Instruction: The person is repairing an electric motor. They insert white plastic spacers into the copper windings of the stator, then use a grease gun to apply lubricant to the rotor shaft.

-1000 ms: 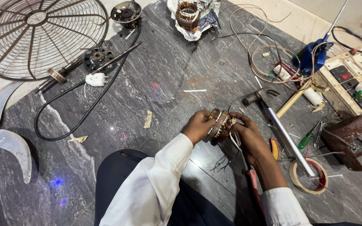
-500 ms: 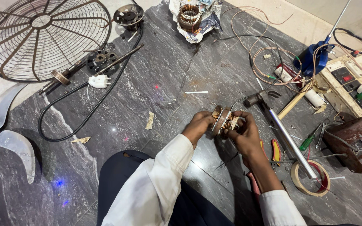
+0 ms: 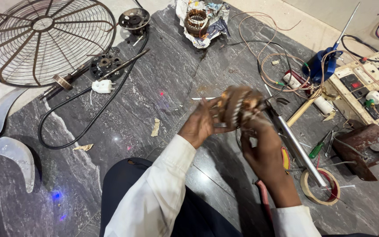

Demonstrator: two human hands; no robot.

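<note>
I hold a round fan motor stator (image 3: 238, 105) with copper windings above the dark marble floor, blurred by motion. My left hand (image 3: 202, 123) grips its left side, fingers spread along the edge. My right hand (image 3: 263, 147) holds it from below and to the right. Both sleeves are white. A hammer with a metal handle (image 3: 295, 147) lies on the floor just right of my hands.
A wire fan guard (image 3: 44, 39) lies far left, a fan blade (image 3: 5, 147) at the left edge. A black cord with white plug (image 3: 101, 86), a second stator on paper (image 3: 197, 19), loose copper wire (image 3: 277, 66), a switchboard (image 3: 365, 85), screwdrivers and a tape roll (image 3: 320, 186) lie around.
Both hands have lifted the stator up and closer to the camera and are turning it; it now looks blurred. The view has shifted slightly.
</note>
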